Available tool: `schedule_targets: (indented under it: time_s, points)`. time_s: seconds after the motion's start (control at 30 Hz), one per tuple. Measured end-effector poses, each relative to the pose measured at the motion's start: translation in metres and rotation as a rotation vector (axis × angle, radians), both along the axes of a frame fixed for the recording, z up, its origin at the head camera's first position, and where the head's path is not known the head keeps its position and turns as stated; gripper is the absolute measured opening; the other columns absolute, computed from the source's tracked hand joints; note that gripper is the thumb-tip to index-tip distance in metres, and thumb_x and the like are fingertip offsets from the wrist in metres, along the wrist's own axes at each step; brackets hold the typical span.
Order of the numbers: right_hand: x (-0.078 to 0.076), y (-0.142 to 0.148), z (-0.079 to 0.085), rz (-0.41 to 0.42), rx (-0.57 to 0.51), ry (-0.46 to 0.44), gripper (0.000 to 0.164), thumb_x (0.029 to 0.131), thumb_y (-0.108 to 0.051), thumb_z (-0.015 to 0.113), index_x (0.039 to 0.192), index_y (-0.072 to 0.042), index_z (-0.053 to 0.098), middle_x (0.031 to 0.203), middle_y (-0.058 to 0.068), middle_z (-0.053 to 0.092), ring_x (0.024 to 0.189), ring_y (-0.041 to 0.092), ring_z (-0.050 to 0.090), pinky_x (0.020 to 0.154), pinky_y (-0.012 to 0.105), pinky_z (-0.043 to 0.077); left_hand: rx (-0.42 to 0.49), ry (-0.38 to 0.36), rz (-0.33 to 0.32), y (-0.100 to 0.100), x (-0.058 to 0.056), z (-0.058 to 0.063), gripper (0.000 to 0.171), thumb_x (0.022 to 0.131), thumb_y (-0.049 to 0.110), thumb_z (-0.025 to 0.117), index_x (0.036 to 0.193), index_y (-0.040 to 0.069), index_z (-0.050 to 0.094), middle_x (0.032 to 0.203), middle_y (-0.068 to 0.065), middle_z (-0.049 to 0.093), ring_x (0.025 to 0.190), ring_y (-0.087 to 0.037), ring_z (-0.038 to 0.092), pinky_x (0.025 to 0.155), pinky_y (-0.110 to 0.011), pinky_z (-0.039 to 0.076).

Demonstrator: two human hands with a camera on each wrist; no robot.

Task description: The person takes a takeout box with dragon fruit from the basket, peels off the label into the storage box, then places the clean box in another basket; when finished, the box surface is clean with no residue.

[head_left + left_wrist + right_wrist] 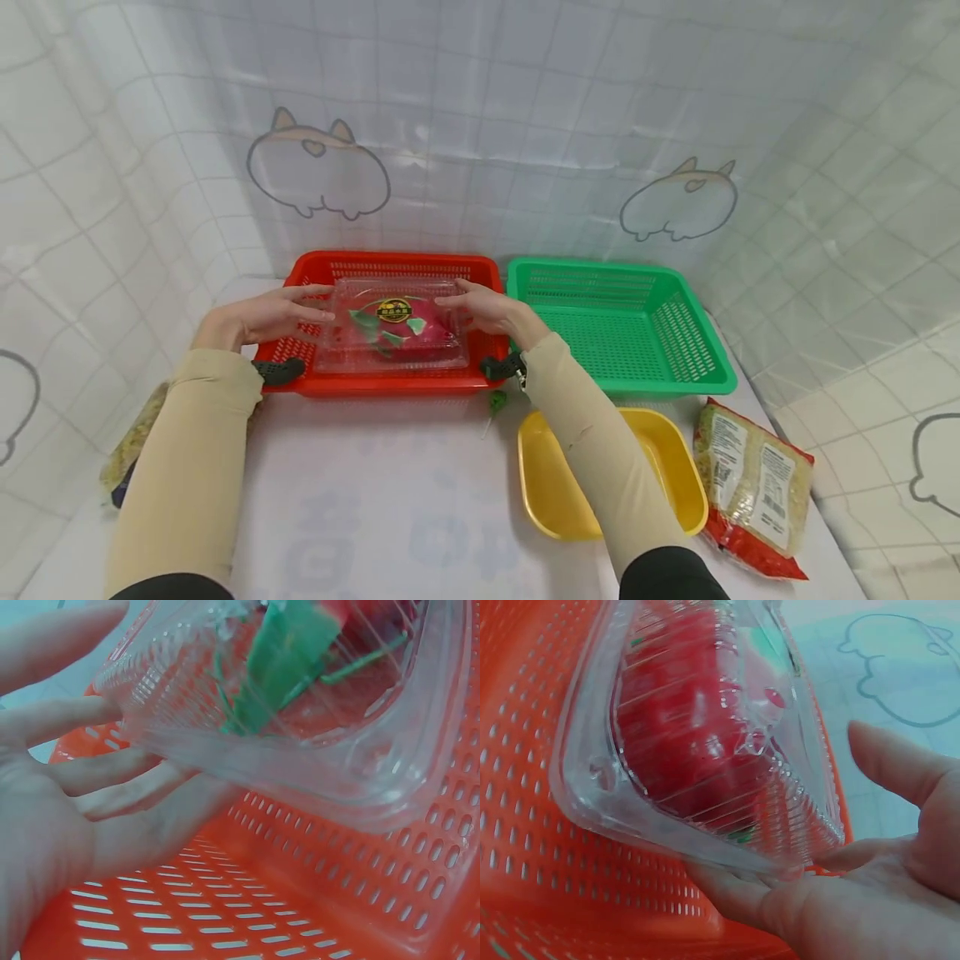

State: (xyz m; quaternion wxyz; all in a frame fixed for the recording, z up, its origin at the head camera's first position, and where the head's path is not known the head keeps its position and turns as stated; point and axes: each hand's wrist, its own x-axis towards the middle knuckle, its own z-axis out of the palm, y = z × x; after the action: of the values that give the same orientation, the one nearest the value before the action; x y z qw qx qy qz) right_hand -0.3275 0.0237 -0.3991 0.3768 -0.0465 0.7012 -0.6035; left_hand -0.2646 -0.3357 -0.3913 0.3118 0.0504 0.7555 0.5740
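A clear plastic clamshell box [337, 360] with a black and gold label holds a pink-red dragon fruit [435, 329] with green scales. It is inside the red basket [390, 385], tilted in both wrist views. At its left end is my left hand [262, 319], fingers stretched out under the box's rim and thumb apart from it. My right hand [495, 312] supports the opposite end, its fingers [739, 896] reaching beneath the rim and its thumb raised away from the plastic. Parts of the fingers are hidden beneath the box.
To the right stands a green basket [600, 333]. A yellow tray [551, 492] lies under my right forearm, beside a red-edged food bag [750, 492]. Another bag [138, 437] is partly behind my left forearm. A small green item [497, 402] lies before the red basket.
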Motion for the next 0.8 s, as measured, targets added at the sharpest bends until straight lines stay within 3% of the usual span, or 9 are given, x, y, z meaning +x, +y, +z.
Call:
schedule_targets:
  time_s: [0.23, 0.53, 0.8]
  points:
    - [0.0021, 0.0041, 0.0013, 0.007, -0.026, 0.007, 0.084, 0.099, -0.013, 0.061, 0.162, -0.02, 0.006, 0.168, 0.001, 0.009, 0.148, 0.03, 0.029, 0.118, 0.054, 0.029, 0.004, 0.013, 0.009, 0.0032, -0.0006, 0.0021, 0.084, 0.1, 0.016, 0.059, 0.162, 0.013, 0.002, 0.166, -0.018, 0.0, 0.136, -0.04, 0.042, 0.105, -0.054, 0.046]
    - [0.0019, 0.004, 0.0, 0.016, 0.032, 0.047, 0.084, 0.099, -0.009, 0.059, 0.162, -0.017, 0.004, 0.166, 0.003, 0.013, 0.134, 0.03, 0.048, 0.115, 0.051, 0.036, 0.017, -0.002, 0.039, 0.0064, -0.0001, 0.0054, 0.086, 0.098, 0.016, 0.062, 0.162, 0.015, 0.004, 0.166, -0.019, 0.002, 0.143, -0.044, 0.026, 0.105, -0.053, 0.047]
    - [0.0048, 0.0014, -0.001, 0.02, 0.042, 0.05, 0.081, 0.101, -0.009, 0.055, 0.162, -0.017, 0.004, 0.168, 0.002, 0.009, 0.142, 0.031, 0.041, 0.117, 0.052, 0.032, 0.03, 0.008, 0.054, 0.0062, 0.0057, 0.0049, 0.085, 0.098, 0.014, 0.062, 0.161, 0.013, 0.006, 0.165, -0.019, 0.002, 0.142, -0.045, 0.026, 0.105, -0.054, 0.046]
